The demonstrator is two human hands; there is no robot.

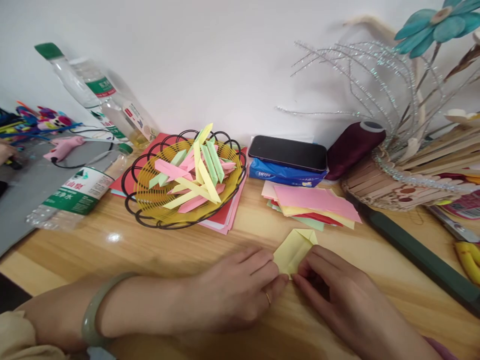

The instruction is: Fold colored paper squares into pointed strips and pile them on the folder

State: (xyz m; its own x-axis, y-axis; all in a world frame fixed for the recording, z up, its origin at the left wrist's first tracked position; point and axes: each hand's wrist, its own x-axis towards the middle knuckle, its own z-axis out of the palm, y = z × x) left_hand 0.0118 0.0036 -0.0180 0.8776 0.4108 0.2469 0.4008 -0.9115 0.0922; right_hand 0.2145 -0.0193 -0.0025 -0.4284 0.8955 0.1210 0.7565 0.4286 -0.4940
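From the head camera, a single piece of yellow paper (294,250) lies flat on the wooden tabletop (187,250), already partly folded, with both hands at its near edge. The left hand (236,292) presses its fingertips on the sheet's near left corner, fingers curled down onto it rather than clenched; the right hand (337,290) pinches or presses the near right edge, though whether it truly grips the paper or only pins it cannot be told from here. The sheet looks very light, thin and limp, likely to slide on the smooth wood unless held down, and it should take a crease readily but tear or crumple if pulled; the edges and corners seem the sensible places to hold it, with a flat finger run along a fold. Behind it, well apart, a stack of coloured paper (313,205) shows at least four colours: pink, yellow, green and red. A wire basket (183,180) holds folded strips (195,175), well over ten, in yellow, pink and green; an exact count is not possible. One phone (288,153) rests on a blue tissue pack (281,174). Three plastic bottles (75,192) are at the left, and one dark thread spool (354,147) beside a stick-built holder (405,175).
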